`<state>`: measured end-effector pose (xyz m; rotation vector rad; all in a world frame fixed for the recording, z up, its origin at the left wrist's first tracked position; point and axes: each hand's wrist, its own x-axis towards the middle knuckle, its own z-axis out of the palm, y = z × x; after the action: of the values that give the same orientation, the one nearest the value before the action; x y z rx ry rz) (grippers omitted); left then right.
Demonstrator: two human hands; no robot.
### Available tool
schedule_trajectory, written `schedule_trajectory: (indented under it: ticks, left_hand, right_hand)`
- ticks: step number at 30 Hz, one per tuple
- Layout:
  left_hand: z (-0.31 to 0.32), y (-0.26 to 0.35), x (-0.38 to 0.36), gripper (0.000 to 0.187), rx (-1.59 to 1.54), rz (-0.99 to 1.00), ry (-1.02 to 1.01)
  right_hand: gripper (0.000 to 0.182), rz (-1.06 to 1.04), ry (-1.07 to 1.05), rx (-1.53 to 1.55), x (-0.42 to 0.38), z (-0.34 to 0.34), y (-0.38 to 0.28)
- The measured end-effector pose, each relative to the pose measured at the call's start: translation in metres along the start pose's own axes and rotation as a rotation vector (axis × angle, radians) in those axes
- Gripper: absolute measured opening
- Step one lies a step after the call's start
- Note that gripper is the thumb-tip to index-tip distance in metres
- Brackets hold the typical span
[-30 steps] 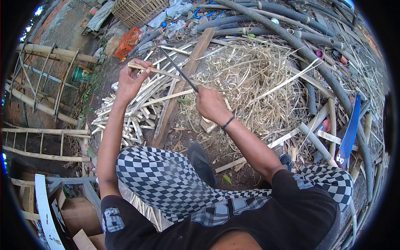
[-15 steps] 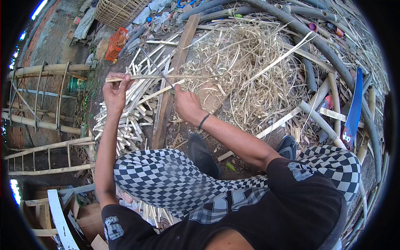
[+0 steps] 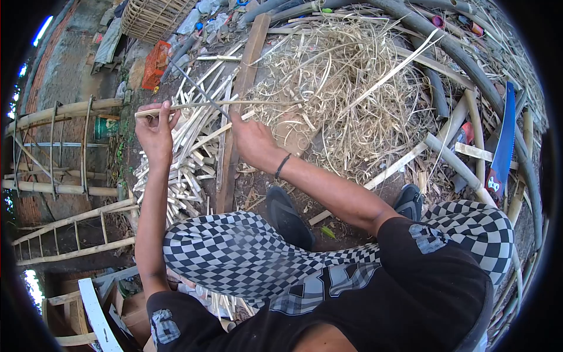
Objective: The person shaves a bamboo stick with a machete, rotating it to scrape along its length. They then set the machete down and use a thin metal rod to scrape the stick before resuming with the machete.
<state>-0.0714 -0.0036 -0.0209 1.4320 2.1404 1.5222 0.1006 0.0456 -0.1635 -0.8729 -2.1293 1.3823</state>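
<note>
A thin bamboo strip (image 3: 196,105) runs level across the upper middle, its left end pinched between the thumb and fingers of my left hand (image 3: 155,136). My right hand (image 3: 252,141) is closed around a knife, whose handle is hidden in the fist. Its long, narrow, dark blade (image 3: 196,86) points up and to the left and crosses the strip close to my right fist. Below both hands, a pile of split bamboo sticks (image 3: 182,170) lies beside a long wooden plank (image 3: 251,56). To the right spreads a heap of curly bamboo shavings (image 3: 346,88).
A blue-bladed saw (image 3: 503,138) rests at the right among bamboo poles (image 3: 457,167). An orange crate (image 3: 156,64) and a woven basket (image 3: 153,17) stand at the upper left. Bamboo frames (image 3: 64,189) line the left side. My shoes (image 3: 287,217) are below the plank.
My right hand and the knife have shifted left along the bamboo strip, closer to my left hand. My left hand has moved slightly left, still pinching the strip. The whole view has tilted slightly.
</note>
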Motion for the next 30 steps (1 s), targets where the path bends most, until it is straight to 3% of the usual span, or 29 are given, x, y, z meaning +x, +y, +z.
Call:
schedule_trajectory:
  ticks: [2, 5, 8, 12, 14, 18, 22, 24, 27, 30]
  left_hand:
    - [0.004, 0.012, -0.005, 0.021, -0.003, -0.004, -0.026]
    - [-0.018, -0.007, 0.003, 0.023, 0.005, -0.079, 0.025]
    - [-0.028, -0.019, 0.007, 0.025, -0.009, -0.167, 0.062]
    - [-0.013, -0.005, 0.004, 0.022, 0.003, -0.062, -0.027]
    - [-0.016, -0.006, -0.002, 0.020, 0.003, -0.039, -0.044]
    - [-0.026, -0.012, 0.003, 0.018, -0.001, -0.059, -0.035]
    - [-0.013, -0.013, 0.010, 0.017, 0.007, -0.019, -0.039]
    - [-0.012, -0.003, 0.007, 0.016, 0.009, -0.020, -0.037]
    - [-0.016, -0.003, 0.005, 0.016, -0.006, -0.035, -0.046]
    - [-0.018, -0.008, 0.005, 0.016, -0.020, -0.071, -0.036]
  right_hand:
    - [0.030, -0.174, 0.124, 0.024, -0.005, 0.007, -0.007]
    - [0.031, -0.107, 0.162, -0.031, 0.014, 0.040, 0.031]
    - [0.033, -0.022, 0.162, -0.011, 0.021, 0.030, 0.036]
    - [0.032, -0.081, 0.059, -0.040, 0.013, 0.007, 0.008]
    - [0.023, -0.110, 0.102, -0.053, 0.017, 0.010, 0.011]
    - [0.024, 0.089, 0.209, -0.098, 0.040, 0.031, 0.097]
    - [0.026, 0.118, 0.148, -0.151, 0.032, 0.025, 0.062]
    - [0.033, -0.020, 0.077, -0.098, 0.017, 0.008, 0.027]
    - [0.035, -0.077, 0.073, -0.090, 0.016, 0.010, 0.039]
    - [0.026, 0.233, 0.102, -0.157, 0.020, 0.040, 0.133]
